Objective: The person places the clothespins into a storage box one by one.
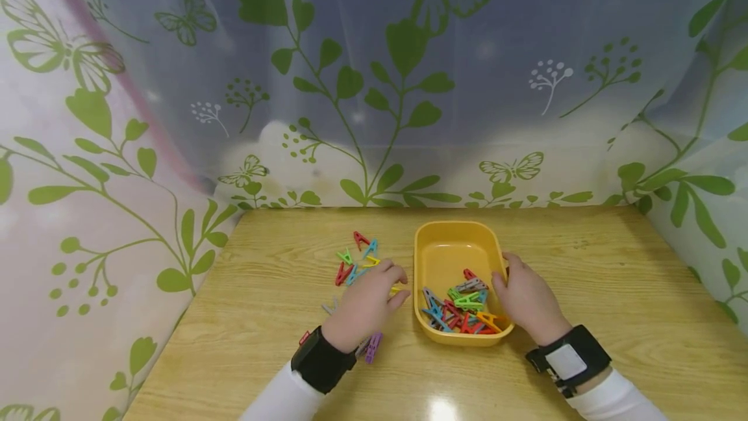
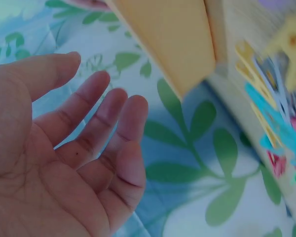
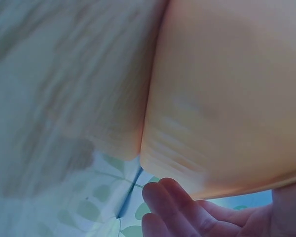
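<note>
My left hand point(image 1: 365, 307) hovers over loose plastic clothespins on the table, left of a yellow bin point(image 1: 447, 255). Its fingers are loosely bent, and the palm point(image 2: 49, 173) holds nothing in the left wrist view. Just past the fingertips lie a red clothespin point(image 1: 360, 239), a blue one point(image 1: 371, 249) and several others; a purple one point(image 1: 373, 348) shows beside the wrist. My right hand point(image 1: 532, 301) grips the bin's right side, thumb at the rim and fingers point(image 3: 175, 205) against the outer wall. Mixed clothespins point(image 1: 467, 302) are heaped in the bin's near half.
The wooden table point(image 1: 263, 343) ends at a hanging curtain point(image 1: 327, 148) with green leaves and butterflies. More patterned cloth point(image 1: 117, 226) closes off the left side, and the right side likewise.
</note>
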The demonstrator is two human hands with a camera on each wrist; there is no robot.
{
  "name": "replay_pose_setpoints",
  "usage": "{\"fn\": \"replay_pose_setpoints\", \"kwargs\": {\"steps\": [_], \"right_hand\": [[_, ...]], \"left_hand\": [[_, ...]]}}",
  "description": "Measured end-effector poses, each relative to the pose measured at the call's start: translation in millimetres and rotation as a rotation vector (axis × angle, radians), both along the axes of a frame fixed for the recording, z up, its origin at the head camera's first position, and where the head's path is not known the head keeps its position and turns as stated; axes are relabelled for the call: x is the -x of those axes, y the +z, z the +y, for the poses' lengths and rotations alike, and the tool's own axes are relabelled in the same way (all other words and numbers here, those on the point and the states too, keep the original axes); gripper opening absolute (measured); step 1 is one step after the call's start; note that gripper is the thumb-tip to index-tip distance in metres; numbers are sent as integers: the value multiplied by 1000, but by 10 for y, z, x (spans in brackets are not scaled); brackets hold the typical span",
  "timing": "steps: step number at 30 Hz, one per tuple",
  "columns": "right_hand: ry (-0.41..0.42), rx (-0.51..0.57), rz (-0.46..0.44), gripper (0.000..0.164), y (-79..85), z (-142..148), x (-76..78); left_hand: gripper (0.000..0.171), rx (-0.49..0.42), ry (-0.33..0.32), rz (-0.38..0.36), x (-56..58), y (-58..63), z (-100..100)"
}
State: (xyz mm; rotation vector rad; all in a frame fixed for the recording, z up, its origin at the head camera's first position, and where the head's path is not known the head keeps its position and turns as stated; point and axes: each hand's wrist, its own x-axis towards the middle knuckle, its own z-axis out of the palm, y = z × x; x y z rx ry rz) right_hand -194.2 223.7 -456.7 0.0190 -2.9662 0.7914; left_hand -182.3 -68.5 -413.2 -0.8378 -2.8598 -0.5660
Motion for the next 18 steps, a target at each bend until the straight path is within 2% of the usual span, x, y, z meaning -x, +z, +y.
{"fn": "replay_pose_setpoints", "kwargs": {"steps": [4, 7, 12, 18], "right_hand": [[3, -9, 15, 54, 3, -5, -4], [7, -14, 29, 53, 6, -8, -9], [15, -30, 42, 52, 12, -13, -13], [14, -41, 47, 52, 9, -16, -5]], "left_hand": [[12, -8, 7, -15, -3, -36, -171], [9, 31, 5, -46, -29, -83, -249], [10, 105, -13, -113, -118, -138, -311], [7, 126, -19, -163, -167, -219, -357]]}}
